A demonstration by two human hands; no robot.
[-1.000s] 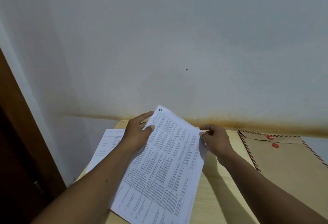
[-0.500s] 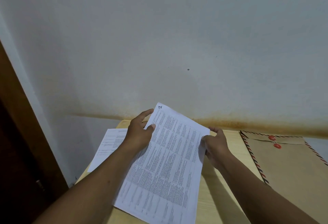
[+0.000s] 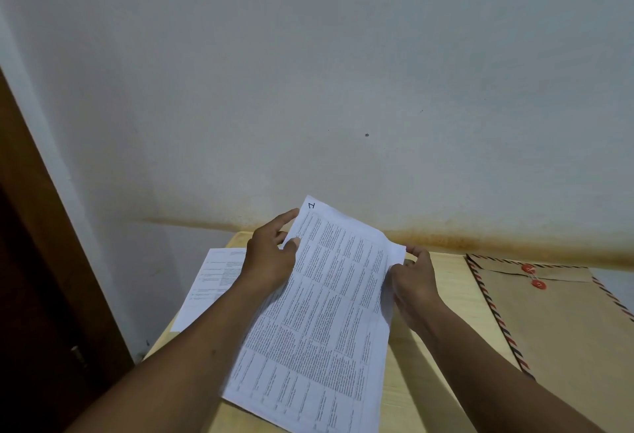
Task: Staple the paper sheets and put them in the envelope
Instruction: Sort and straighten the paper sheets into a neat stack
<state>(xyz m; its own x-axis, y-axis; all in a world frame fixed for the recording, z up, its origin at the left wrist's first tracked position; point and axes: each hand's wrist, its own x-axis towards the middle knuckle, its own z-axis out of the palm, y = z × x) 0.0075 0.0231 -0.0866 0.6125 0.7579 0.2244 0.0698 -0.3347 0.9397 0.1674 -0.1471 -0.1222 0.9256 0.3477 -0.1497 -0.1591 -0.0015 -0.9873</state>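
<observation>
Left hand [image 3: 269, 261] is pinching the white printed paper sheets [image 3: 319, 312] at their far corner; right hand [image 3: 415, 281] is gripping the opposite edge. Sheets are looking light, floppy, crease-prone: both far corners are probably serving best.

1. A handwritten "1" in dark ink stands at the far corner of the lifted paper sheet [image 3: 319, 312]
2. The printed table text that fills that sheet is too small to read
3. The print on the second sheet [image 3: 209, 281], lying flat on the surface [image 3: 446, 295], is too small to read as well
</observation>
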